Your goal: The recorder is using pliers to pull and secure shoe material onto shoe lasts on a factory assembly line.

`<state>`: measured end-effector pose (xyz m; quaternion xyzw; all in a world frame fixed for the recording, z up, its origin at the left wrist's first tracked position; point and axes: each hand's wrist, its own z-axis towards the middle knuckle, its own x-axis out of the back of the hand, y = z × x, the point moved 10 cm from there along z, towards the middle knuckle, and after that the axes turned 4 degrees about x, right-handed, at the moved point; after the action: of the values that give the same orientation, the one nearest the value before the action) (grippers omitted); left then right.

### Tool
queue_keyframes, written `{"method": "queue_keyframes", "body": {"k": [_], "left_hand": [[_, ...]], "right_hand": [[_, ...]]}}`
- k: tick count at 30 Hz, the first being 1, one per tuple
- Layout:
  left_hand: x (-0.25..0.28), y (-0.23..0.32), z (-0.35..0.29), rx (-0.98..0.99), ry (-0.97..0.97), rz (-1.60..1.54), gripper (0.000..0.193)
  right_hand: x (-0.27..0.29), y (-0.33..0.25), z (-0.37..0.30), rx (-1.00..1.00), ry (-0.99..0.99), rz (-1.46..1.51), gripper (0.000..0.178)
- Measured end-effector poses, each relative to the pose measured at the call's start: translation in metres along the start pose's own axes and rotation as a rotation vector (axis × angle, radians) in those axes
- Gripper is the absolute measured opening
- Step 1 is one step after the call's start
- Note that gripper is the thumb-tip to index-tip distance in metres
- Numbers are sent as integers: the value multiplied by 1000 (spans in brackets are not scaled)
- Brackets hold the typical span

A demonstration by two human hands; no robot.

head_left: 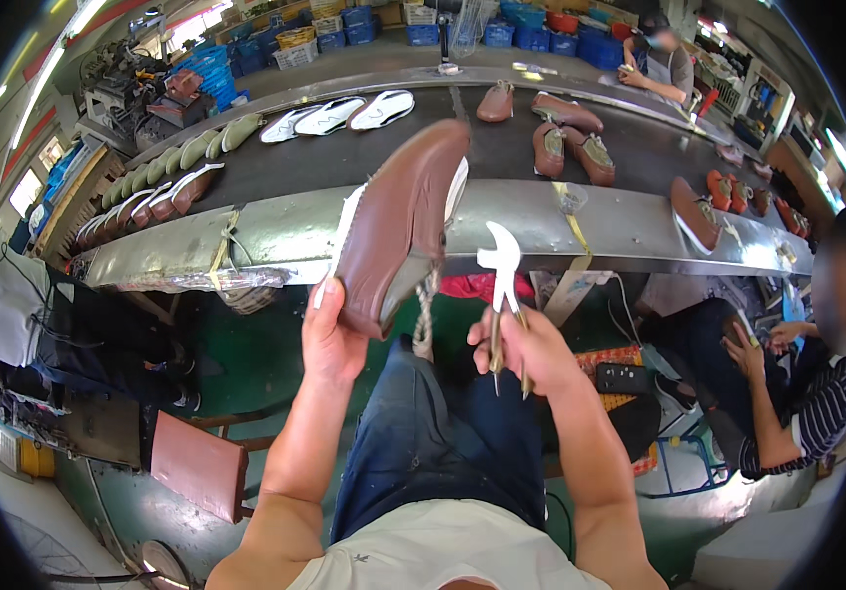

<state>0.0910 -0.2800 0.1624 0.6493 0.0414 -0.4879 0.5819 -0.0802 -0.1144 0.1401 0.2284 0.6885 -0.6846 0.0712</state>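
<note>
My left hand [334, 339] is closed around the heel end of a brown leather shoe [398, 221], holding it tilted with the toe up and away from me. White edging shows along both sides of the shoe, and a twisted cord hangs by its opening. To its right, my right hand [536, 349] grips a pair of lasting pincers [501, 265] by the handles. Their bright metal head points up, apart from the shoe. Both hands are above my lap, just before the bench's metal edge [511, 211].
On the dark bench stand green shoes [187, 152], white shoes [332, 116] and several brown shoes [565, 110]. People sit or stand at the left [10, 305], right [787, 393] and far right [661, 64]. A brown stool [197, 462] is at my left; blue crates [359, 28] line the back.
</note>
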Motion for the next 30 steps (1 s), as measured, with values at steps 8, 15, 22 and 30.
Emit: {"method": "queue_keyframes", "body": {"k": [8,15,22,30], "left_hand": [[27,18,-14,-37,31,327,106],[24,-43,-13,-29,-119,419,76],[29,-137,-38,357,-95,286,63],[23,-193,-83,299,-418,843,73]], "right_hand": [[31,31,-28,-211,-74,561,80],[72,103,-64,45,28,107,75],[68,143,-110,-215,181,-814,51],[70,131,-161,-338,214,-550,34]]}}
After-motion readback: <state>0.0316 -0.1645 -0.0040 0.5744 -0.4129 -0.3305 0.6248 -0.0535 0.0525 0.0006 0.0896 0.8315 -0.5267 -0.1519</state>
